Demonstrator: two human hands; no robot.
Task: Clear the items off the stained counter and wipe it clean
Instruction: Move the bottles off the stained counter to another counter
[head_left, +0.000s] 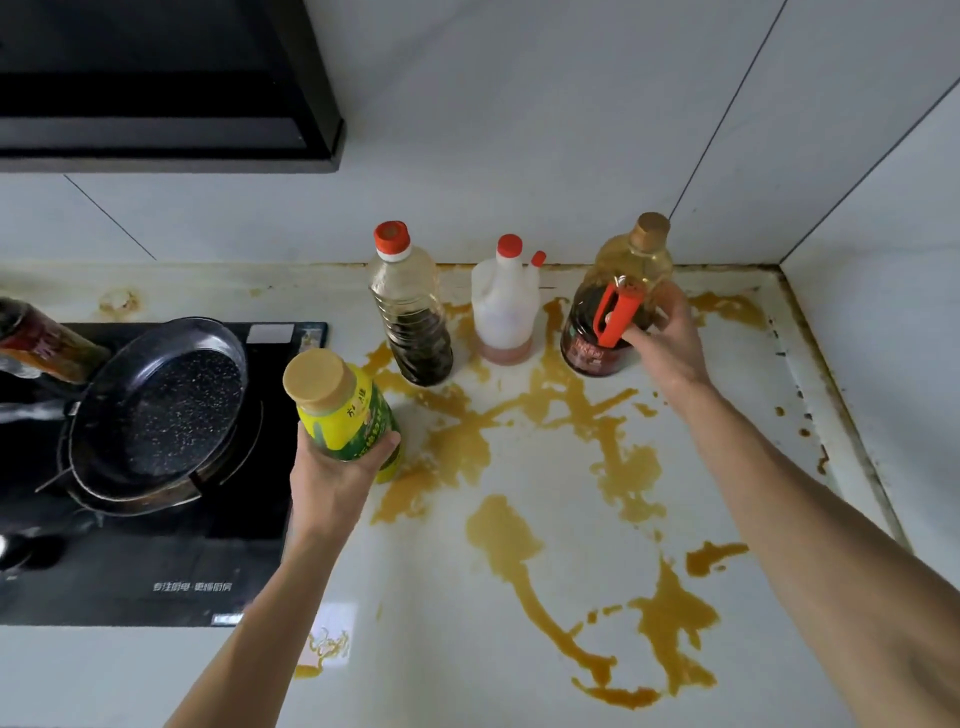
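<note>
The white tabletop (519, 597) is covered with yellow-brown stains (582, 415), and near its back wall the right hand (662, 338) grasps the large oil bottle (623, 291) by its orange handle, while the left hand (332, 473) grasps the yellow-green bottle (348, 410) beside the stove (156, 561).

A tilted bottle (44, 338) is cut off by the left edge, its label blurred beyond reading.

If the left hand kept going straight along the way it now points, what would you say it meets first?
The left hand, gripping the yellow-green bottle, points up toward the back wall. First in that line is probably the clear bottle with dark liquid, though depth is hard to judge from this one view.
</note>
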